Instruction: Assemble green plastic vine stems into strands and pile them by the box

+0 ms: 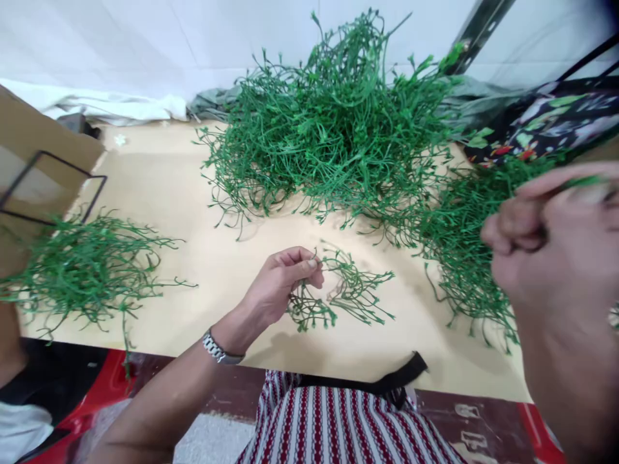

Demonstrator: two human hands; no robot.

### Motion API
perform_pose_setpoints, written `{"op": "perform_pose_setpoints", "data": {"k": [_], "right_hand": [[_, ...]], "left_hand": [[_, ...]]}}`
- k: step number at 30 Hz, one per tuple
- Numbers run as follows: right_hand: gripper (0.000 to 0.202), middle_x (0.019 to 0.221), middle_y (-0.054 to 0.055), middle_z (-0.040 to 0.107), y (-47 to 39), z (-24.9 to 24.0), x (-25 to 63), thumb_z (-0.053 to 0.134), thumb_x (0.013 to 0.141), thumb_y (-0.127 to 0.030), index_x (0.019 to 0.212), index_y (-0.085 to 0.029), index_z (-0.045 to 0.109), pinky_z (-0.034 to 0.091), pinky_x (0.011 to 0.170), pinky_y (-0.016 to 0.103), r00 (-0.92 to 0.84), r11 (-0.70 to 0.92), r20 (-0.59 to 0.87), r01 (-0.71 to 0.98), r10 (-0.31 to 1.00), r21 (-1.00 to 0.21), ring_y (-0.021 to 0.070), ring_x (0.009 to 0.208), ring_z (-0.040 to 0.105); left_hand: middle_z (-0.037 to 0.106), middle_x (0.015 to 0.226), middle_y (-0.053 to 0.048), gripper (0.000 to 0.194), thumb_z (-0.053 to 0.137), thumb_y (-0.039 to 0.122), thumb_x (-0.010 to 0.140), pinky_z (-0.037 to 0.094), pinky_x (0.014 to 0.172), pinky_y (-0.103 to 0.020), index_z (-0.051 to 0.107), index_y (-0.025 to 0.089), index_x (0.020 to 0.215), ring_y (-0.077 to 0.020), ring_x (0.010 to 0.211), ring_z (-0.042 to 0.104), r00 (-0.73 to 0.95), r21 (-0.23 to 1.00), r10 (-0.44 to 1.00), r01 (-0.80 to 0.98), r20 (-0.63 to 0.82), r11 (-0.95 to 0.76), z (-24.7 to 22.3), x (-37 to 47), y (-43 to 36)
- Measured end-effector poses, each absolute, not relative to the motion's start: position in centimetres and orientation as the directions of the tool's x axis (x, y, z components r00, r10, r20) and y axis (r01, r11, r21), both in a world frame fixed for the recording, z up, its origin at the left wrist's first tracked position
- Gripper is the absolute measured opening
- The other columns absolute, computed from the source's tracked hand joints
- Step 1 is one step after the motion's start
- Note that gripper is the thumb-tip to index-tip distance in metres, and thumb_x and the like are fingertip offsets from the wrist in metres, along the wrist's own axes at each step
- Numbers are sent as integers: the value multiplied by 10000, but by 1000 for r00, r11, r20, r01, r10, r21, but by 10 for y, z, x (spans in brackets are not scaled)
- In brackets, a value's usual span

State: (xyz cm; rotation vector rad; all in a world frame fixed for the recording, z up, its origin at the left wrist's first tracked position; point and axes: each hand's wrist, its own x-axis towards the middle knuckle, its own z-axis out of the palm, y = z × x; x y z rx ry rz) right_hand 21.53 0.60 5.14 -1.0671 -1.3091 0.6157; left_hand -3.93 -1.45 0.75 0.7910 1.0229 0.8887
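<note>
My left hand (290, 277), with a metal-band watch on its wrist, pinches a thin green artificial plant stem (358, 287) between thumb and fingers. The stem's branching sprigs hang on both sides of my fingertips over the middle of the table. At the right edge my right hand (556, 238) is raised close to the camera and somewhat blurred. Its fingers are curled, and a bit of green stem (583, 182) shows between the thumb and forefinger. Below that hand lies a heap of green stems (464, 238), partly hidden by it.
A large tangled pile of green stems (338, 129) covers the back of the pale table (184, 258). A smaller pile (91, 264) lies at the left, beside a cardboard box (43, 142). A black strap (401, 377) rests on the front edge. A flowered bag (556, 125) is back right.
</note>
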Motion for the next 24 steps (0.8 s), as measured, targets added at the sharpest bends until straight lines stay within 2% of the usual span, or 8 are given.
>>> {"op": "perform_pose_setpoints", "data": {"k": [3,6,8,12,14,16,20,24], "right_hand": [[117,601,-15,489,-17,41,185,516,828,-251,896,-230,609,290,422,240,-205,329,270,361,941,-873,79,471,404],[158,646,-12,508,-24,26,156,458,850,-238,947,-198,576,326,453,211,-466,237,8,436,885,-868,81,514,417],[180,650,-18,497,-19,20,145,467,837,-245,979,-174,555,323,462,198,-470,219,-28,462,882,-859,76,520,403],[114,666,-17,499,-11,15,136,578,751,-229,839,-156,571,330,519,198,-481,398,110,550,869,-735,77,559,413],[43,681,-2,523,-11,12,135,546,764,-181,738,-152,565,349,561,205,-524,481,174,537,834,-693,88,600,450],[104,749,25,563,-12,9,136,480,803,-148,767,-152,578,380,626,214,-535,517,218,508,816,-689,104,678,498],[146,745,25,557,-13,5,139,466,816,-157,903,-155,584,389,639,221,-486,504,256,493,835,-709,106,664,486],[82,602,-30,443,-12,5,138,575,762,-235,778,-155,564,329,528,198,-423,403,183,518,887,-755,81,550,399]], "left_hand": [[651,636,-37,65,605,156,706,433,656,-255,547,135,686,-133,622,608,247,809,896,-390,-368,440,12,-32,-12],[660,671,-39,92,612,120,687,437,685,-257,523,141,683,-139,661,619,234,739,904,-521,-359,428,15,-23,-11],[663,709,-35,109,615,90,672,440,699,-253,519,140,678,-130,674,617,227,687,901,-586,-370,430,14,-17,-12],[648,735,-11,117,631,56,648,442,678,-227,541,129,652,-105,685,594,214,624,896,-654,-389,428,9,-6,-13],[639,726,-7,107,640,60,641,440,654,-211,553,122,645,-99,690,585,205,611,902,-677,-380,411,5,-3,-13],[636,719,-11,106,638,60,639,438,643,-206,548,116,638,-99,690,581,194,608,907,-688,-373,397,3,0,-12],[585,602,22,161,624,40,625,411,593,-193,491,130,617,-79,598,543,133,606,921,-717,-367,345,1,2,-10],[536,553,52,211,629,46,609,407,553,-214,447,153,617,-88,547,525,101,607,919,-722,-382,332,2,8,-11]]}}
